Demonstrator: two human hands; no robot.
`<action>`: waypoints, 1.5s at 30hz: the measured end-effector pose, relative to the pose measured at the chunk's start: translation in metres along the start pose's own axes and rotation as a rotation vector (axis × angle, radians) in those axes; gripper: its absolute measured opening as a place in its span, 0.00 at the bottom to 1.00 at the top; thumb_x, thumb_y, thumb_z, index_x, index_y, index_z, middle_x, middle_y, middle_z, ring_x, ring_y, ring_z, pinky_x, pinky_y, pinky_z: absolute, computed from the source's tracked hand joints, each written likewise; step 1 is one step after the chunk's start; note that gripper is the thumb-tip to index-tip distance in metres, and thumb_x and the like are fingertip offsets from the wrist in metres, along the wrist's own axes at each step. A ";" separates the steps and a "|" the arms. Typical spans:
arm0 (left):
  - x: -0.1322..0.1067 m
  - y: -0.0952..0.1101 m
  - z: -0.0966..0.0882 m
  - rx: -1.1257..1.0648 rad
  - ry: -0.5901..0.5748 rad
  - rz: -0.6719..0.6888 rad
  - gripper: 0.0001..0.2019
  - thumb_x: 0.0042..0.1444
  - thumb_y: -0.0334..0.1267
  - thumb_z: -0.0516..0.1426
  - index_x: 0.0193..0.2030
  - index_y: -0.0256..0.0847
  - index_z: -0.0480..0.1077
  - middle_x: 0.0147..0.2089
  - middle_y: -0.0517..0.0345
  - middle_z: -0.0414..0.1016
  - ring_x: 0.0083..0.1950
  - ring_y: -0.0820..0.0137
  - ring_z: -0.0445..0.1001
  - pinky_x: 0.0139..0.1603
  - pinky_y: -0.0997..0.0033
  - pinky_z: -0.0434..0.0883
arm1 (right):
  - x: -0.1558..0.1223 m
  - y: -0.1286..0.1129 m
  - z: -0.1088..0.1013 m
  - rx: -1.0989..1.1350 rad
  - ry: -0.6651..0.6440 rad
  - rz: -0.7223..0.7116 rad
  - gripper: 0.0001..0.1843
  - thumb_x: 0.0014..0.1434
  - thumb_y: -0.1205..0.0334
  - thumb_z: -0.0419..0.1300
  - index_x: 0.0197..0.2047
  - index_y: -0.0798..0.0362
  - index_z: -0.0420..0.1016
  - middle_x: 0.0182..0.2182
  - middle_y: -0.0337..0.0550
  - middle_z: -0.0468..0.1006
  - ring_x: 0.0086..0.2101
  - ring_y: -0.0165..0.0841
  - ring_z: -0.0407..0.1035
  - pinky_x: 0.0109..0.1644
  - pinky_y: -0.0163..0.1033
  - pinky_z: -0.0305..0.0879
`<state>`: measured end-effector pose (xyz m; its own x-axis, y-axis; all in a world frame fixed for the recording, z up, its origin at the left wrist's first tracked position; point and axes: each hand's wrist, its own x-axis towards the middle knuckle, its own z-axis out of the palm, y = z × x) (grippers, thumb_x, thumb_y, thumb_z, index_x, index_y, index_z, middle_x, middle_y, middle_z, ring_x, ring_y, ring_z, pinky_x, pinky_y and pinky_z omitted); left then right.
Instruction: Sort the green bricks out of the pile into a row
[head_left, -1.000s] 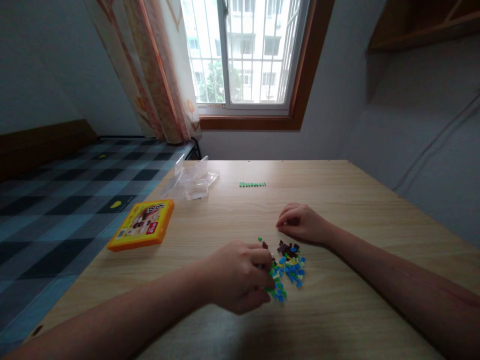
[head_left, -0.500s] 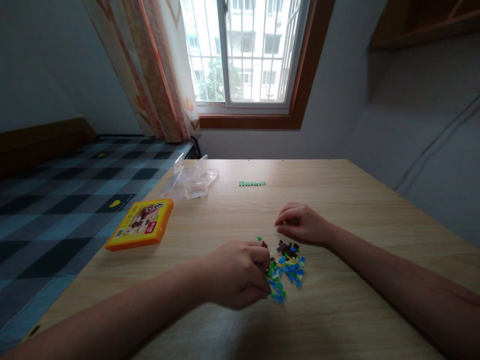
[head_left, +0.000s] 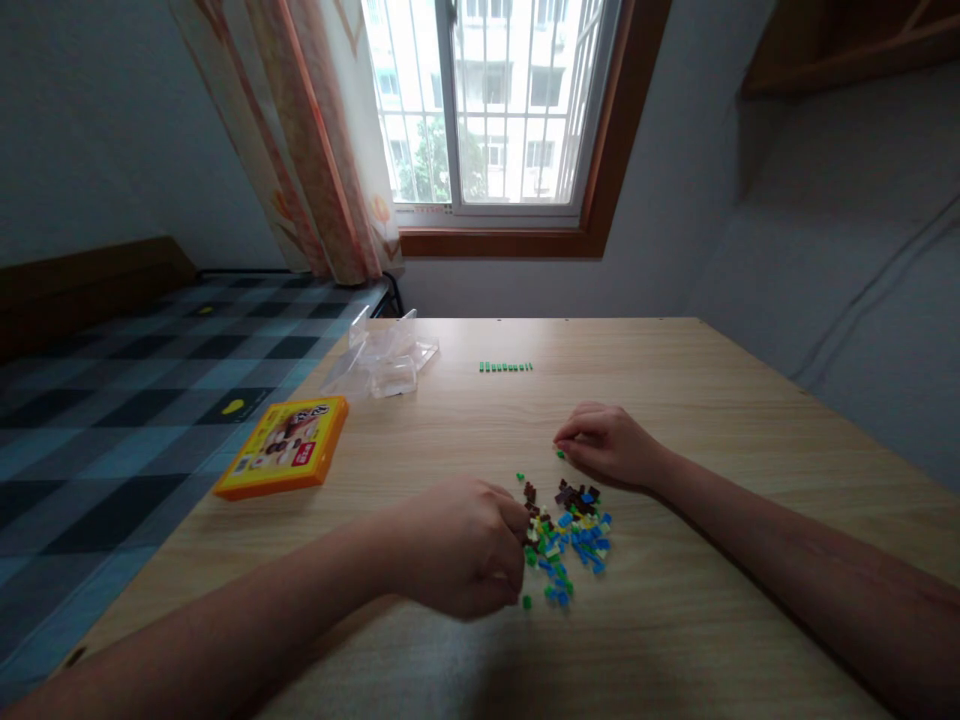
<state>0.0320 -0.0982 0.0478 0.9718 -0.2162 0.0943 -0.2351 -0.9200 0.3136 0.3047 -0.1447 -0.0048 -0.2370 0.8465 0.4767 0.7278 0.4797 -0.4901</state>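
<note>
A loose pile of tiny building bricks (head_left: 589, 540), blue, green, brown and pale yellow, lies on the wooden table. My left hand (head_left: 472, 548) is at the pile's left edge with its fingers curled closed; whatever is inside them is hidden. Just beyond its fingertips lies a single green brick (head_left: 526, 602). Behind the pile, my right hand (head_left: 611, 443) rests on the table, thumb and fingers pinched together at a small green brick (head_left: 560, 454). Farther back, several small green pieces (head_left: 506, 367) stand in a neat row.
On the left of the table (head_left: 735, 560) lies a yellow-orange box (head_left: 281, 448) with a printed lid. Clear plastic trays (head_left: 390, 365) sit behind it. A bed with a checked cover (head_left: 150, 400) adjoins the table's left side, and a window (head_left: 495, 110) is ahead.
My left hand has drawn slightly left from the pile, and a green brick now shows by its fingertips. A green brick has come into view at my right fingertips.
</note>
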 end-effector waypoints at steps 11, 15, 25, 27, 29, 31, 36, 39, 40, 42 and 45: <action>-0.011 -0.010 -0.012 -0.122 -0.084 -0.238 0.08 0.42 0.25 0.59 0.22 0.40 0.65 0.24 0.64 0.68 0.23 0.76 0.63 0.24 0.74 0.59 | 0.004 -0.043 -0.007 0.020 0.024 -0.301 0.05 0.62 0.63 0.63 0.35 0.52 0.80 0.30 0.41 0.79 0.32 0.29 0.68 0.41 0.38 0.61; -0.016 -0.024 -0.017 -0.096 -0.050 -0.305 0.06 0.43 0.25 0.58 0.23 0.40 0.68 0.24 0.64 0.69 0.23 0.76 0.64 0.25 0.75 0.60 | -0.007 -0.091 0.001 0.141 -0.159 -0.396 0.05 0.63 0.59 0.63 0.37 0.51 0.79 0.29 0.39 0.78 0.31 0.29 0.66 0.41 0.38 0.59; -0.015 -0.047 0.000 0.080 0.217 -0.503 0.05 0.58 0.33 0.57 0.35 0.41 0.75 0.33 0.60 0.76 0.32 0.71 0.73 0.33 0.74 0.65 | -0.021 -0.108 0.014 -0.115 -0.429 -0.396 0.07 0.62 0.54 0.63 0.37 0.47 0.78 0.32 0.37 0.78 0.41 0.34 0.65 0.52 0.44 0.54; -0.013 -0.048 0.005 0.109 0.258 -0.542 0.05 0.60 0.35 0.57 0.36 0.42 0.76 0.34 0.60 0.76 0.32 0.71 0.73 0.33 0.73 0.65 | -0.020 -0.108 0.016 -0.113 -0.442 -0.375 0.07 0.63 0.56 0.61 0.35 0.48 0.78 0.31 0.36 0.78 0.41 0.34 0.65 0.52 0.44 0.54; -0.011 -0.049 0.008 0.129 0.286 -0.550 0.06 0.61 0.36 0.57 0.36 0.42 0.76 0.34 0.59 0.76 0.31 0.71 0.72 0.33 0.73 0.65 | -0.020 -0.108 0.019 -0.092 -0.448 -0.358 0.09 0.65 0.58 0.59 0.34 0.49 0.77 0.31 0.36 0.78 0.40 0.32 0.65 0.52 0.42 0.55; -0.010 -0.051 0.009 0.137 0.302 -0.541 0.06 0.61 0.37 0.58 0.36 0.41 0.76 0.34 0.59 0.77 0.31 0.72 0.73 0.33 0.73 0.65 | -0.021 -0.107 0.022 -0.076 -0.444 -0.354 0.10 0.66 0.60 0.58 0.34 0.50 0.77 0.30 0.36 0.77 0.38 0.31 0.65 0.52 0.40 0.56; -0.013 -0.056 0.009 0.140 0.330 -0.536 0.07 0.62 0.37 0.58 0.37 0.42 0.78 0.35 0.59 0.77 0.33 0.72 0.74 0.34 0.74 0.66 | -0.024 -0.106 0.030 -0.094 -0.384 -0.425 0.09 0.67 0.62 0.57 0.35 0.50 0.76 0.28 0.37 0.76 0.38 0.31 0.64 0.50 0.41 0.56; -0.015 -0.057 0.010 0.151 0.338 -0.525 0.09 0.63 0.38 0.56 0.39 0.44 0.79 0.37 0.58 0.77 0.34 0.71 0.74 0.35 0.73 0.67 | -0.022 -0.106 0.029 -0.087 -0.318 -0.460 0.09 0.67 0.60 0.57 0.36 0.49 0.76 0.29 0.37 0.76 0.36 0.31 0.64 0.45 0.41 0.56; -0.015 -0.057 0.010 0.156 0.333 -0.518 0.10 0.64 0.38 0.55 0.41 0.45 0.79 0.38 0.57 0.77 0.35 0.71 0.75 0.36 0.72 0.68 | -0.021 -0.106 0.027 -0.077 -0.287 -0.459 0.08 0.67 0.59 0.58 0.37 0.49 0.76 0.30 0.38 0.77 0.36 0.32 0.64 0.45 0.41 0.57; -0.015 -0.057 0.010 0.172 0.316 -0.503 0.12 0.66 0.40 0.54 0.45 0.46 0.79 0.39 0.56 0.77 0.37 0.69 0.76 0.38 0.71 0.69 | -0.017 -0.104 0.020 -0.046 -0.225 -0.428 0.08 0.67 0.59 0.57 0.39 0.50 0.77 0.32 0.39 0.78 0.36 0.31 0.65 0.45 0.40 0.58; -0.015 -0.057 0.010 0.208 0.293 -0.491 0.13 0.67 0.40 0.52 0.50 0.47 0.78 0.40 0.55 0.76 0.38 0.68 0.76 0.40 0.69 0.70 | -0.012 -0.100 0.010 0.002 -0.197 -0.369 0.10 0.68 0.61 0.55 0.40 0.52 0.77 0.33 0.41 0.78 0.36 0.30 0.67 0.46 0.40 0.59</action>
<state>0.0308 -0.0455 0.0189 0.9129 0.3218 0.2511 0.2770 -0.9403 0.1979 0.2280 -0.2006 0.0310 -0.6003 0.6452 0.4726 0.5694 0.7597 -0.3139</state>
